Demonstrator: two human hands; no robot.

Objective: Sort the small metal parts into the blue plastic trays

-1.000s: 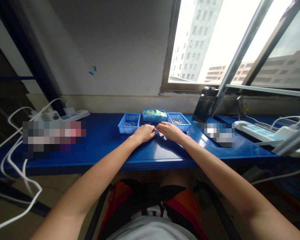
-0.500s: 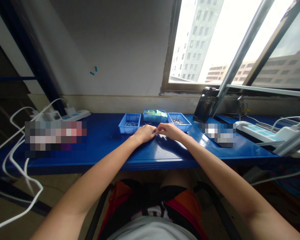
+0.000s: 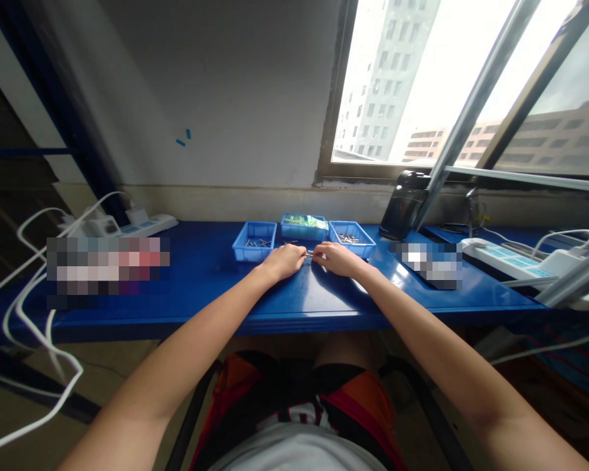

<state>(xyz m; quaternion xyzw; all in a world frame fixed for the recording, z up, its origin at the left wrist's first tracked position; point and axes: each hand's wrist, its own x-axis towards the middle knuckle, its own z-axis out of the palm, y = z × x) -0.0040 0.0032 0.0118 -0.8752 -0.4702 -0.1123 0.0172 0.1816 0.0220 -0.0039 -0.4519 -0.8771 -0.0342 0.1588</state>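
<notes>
A short, thin metal piece (image 3: 310,254) spans the small gap between my two hands, just above the blue table. My left hand (image 3: 285,261) is closed, pinching its left end. The fingertips of my right hand (image 3: 338,259) pinch the other end. Its exact kind is too small to make out. Behind my left hand stands a blue tray (image 3: 242,252) with a few thin metal pieces in it. Another blue tray (image 3: 368,250), beyond my right hand, holds several similar pieces. Between them, a third blue tray (image 3: 302,233) contains green plastic packaging (image 3: 307,222).
A dark bottle (image 3: 404,206) stands by the window at the back right. Power strips with white cables lie at the left (image 3: 150,226) and right (image 3: 513,258). Blurred-out items rest on the blue table (image 3: 201,288) at both sides. A metal post rises at the right.
My right hand has moved slightly right, away from my left, and its fingers have lowered. The thin metal piece now shows between the fingertips. My left hand has hardly moved.
</notes>
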